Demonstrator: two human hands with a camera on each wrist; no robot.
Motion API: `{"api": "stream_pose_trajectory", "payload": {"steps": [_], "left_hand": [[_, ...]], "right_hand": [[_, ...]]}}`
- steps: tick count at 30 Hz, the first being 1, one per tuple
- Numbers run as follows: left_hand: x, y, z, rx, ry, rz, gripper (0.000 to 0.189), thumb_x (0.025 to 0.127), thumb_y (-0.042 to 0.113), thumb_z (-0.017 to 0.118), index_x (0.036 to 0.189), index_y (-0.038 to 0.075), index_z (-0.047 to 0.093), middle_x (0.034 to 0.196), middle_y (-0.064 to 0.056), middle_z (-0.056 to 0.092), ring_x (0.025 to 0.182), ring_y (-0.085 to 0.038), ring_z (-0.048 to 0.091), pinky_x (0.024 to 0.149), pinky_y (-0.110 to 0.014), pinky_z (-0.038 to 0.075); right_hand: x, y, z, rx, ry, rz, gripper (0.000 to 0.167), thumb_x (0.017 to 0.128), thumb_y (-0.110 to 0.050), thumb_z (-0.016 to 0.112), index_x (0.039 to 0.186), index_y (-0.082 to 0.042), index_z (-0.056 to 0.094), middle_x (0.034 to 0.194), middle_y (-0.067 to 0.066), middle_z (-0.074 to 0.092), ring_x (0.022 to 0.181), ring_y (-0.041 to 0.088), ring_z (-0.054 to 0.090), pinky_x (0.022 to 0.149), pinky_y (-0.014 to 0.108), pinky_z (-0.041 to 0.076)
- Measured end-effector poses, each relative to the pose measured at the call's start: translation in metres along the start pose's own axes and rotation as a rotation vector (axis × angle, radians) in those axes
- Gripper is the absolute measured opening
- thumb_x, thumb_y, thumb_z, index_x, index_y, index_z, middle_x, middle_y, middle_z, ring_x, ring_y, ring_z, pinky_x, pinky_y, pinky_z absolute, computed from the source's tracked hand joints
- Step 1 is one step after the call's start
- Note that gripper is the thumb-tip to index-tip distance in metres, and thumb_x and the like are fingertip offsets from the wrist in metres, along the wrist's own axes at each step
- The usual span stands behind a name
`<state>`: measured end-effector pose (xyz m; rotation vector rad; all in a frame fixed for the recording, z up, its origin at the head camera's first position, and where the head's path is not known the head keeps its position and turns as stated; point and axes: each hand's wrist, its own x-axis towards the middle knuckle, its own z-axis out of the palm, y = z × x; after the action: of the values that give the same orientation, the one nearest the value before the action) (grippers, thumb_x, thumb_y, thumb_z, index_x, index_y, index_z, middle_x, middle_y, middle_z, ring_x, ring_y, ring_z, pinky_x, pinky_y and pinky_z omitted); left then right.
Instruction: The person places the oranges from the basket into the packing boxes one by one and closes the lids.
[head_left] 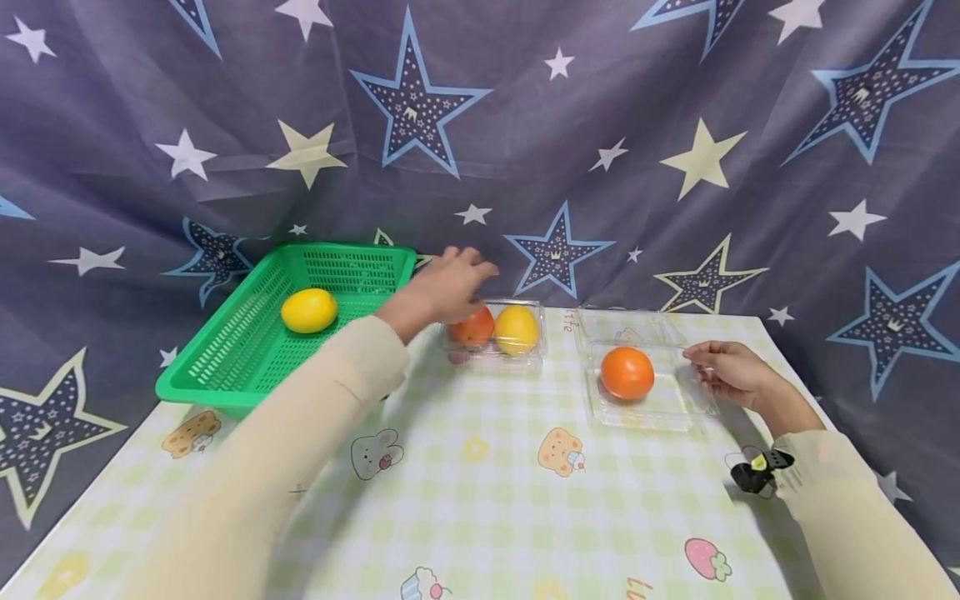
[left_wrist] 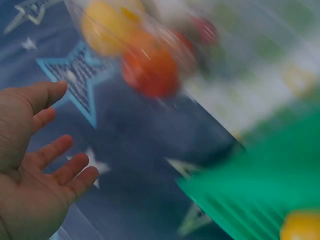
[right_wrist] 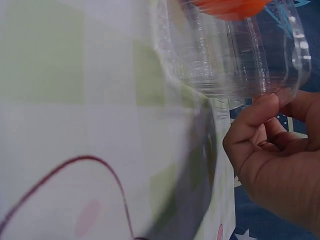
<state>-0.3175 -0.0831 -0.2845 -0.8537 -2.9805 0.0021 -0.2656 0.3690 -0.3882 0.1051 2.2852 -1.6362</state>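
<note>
Where the right hand (head_left: 731, 372) pinches, a container (head_left: 672, 395) lies.

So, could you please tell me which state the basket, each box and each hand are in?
Basket: upright, one yellow fruit inside
Left box: holds a red-orange fruit and a second yellow fruit; lid unclear
Right box: appears open, one orange fruit inside
Left hand: holding nothing
Right hand: pinching right box's edge

Round orange fruit (head_left: 627, 373) inside a clear, open plastic box (head_left: 671, 402)
</note>
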Motion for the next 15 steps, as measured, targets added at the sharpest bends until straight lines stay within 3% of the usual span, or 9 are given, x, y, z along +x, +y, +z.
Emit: {"api": "stream_pose_trajectory", "payload": {"steps": [9,15], "left_hand": [[-0.047,-0.086,-0.016,0.010,-0.016,-0.128,0.056,0.099,0.020,0.063,0.152,0.010,0.047,0.150,-0.023,0.041,0.133,-0.046,0.039,0.107,-0.060,0.038],[-0.074,-0.137,-0.009,0.001,-0.074,-0.259,0.060,0.101,0.017,0.060,0.155,0.003,0.039,0.153,-0.031,0.033,0.137,-0.053,0.031,0.106,-0.067,0.035]], "right_hand": [[0.000,-0.003,0.002,0.015,-0.006,-0.002,0.039,0.111,-0.019,0.043,0.136,0.011,0.043,0.091,0.003,0.054,0.070,0.010,0.051,0.062,0.024,0.050],[0.002,0.000,0.002,0.014,-0.008,-0.003,0.037,0.111,-0.019,0.043,0.135,0.010,0.044,0.090,0.003,0.054,0.070,0.010,0.051,0.062,0.024,0.050]]}}
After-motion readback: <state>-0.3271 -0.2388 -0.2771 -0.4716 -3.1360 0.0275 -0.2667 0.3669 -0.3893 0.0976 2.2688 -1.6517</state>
